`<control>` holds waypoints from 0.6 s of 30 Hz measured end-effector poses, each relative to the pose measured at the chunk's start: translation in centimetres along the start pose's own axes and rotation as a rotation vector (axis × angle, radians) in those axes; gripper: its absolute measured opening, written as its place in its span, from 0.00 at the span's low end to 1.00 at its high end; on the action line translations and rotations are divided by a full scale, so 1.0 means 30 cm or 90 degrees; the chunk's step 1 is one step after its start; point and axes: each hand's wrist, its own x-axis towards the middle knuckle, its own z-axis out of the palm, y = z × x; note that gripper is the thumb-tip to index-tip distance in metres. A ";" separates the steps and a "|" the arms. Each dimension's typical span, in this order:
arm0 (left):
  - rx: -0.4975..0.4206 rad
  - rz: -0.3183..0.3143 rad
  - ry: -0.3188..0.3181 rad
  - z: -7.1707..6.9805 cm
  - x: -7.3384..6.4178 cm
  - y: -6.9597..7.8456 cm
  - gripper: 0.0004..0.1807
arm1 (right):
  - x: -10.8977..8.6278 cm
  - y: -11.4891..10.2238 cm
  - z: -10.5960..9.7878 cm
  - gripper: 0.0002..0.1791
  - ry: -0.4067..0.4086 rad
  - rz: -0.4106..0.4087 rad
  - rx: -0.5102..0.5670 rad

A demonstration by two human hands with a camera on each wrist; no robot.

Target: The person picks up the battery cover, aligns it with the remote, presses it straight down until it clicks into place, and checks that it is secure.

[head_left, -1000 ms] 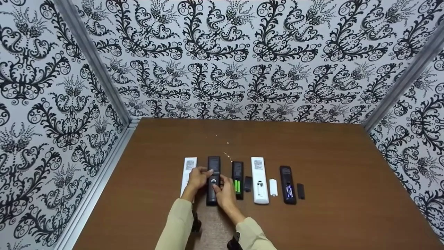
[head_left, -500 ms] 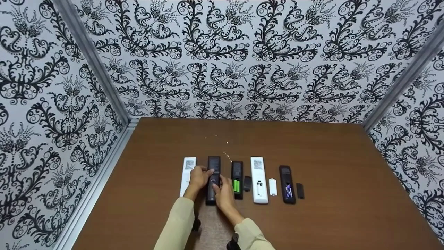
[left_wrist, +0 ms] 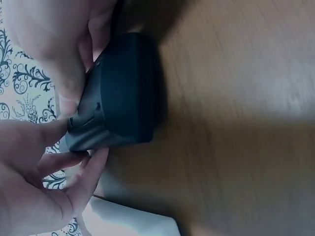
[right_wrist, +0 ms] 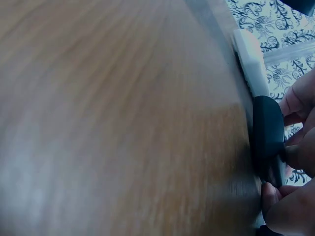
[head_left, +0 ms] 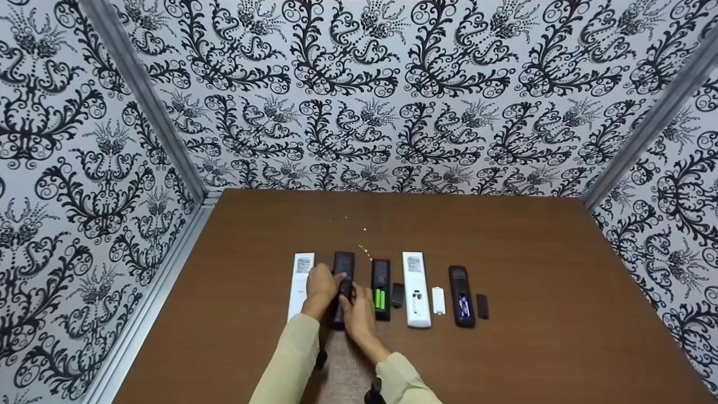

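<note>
On the tabletop [head_left: 505, 235], between a white remote [head_left: 302, 280] and a smaller remote [head_left: 381, 275], we see the left hand [head_left: 322, 287] and right hand [head_left: 360, 315] pinching the black remote [head_left: 344, 262]. The left hand has just shifted slightly further over it; its cover seems not yet off.

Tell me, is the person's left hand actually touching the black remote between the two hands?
Touching. The left wrist view shows it: the left hand has its fingers up against the side of the black remote.
</note>
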 end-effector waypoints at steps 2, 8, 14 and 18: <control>-0.008 -0.007 0.005 0.006 -0.002 -0.003 0.15 | 0.001 -0.001 0.000 0.23 0.002 -0.001 -0.007; -0.036 0.012 0.016 0.026 -0.005 -0.019 0.13 | 0.003 -0.009 -0.006 0.22 0.005 -0.010 -0.030; -0.022 0.016 0.044 0.030 -0.015 -0.033 0.14 | -0.009 -0.018 -0.023 0.21 -0.036 -0.023 -0.041; 0.004 0.003 0.041 0.025 -0.017 -0.027 0.15 | -0.013 -0.030 -0.035 0.21 -0.077 0.026 0.044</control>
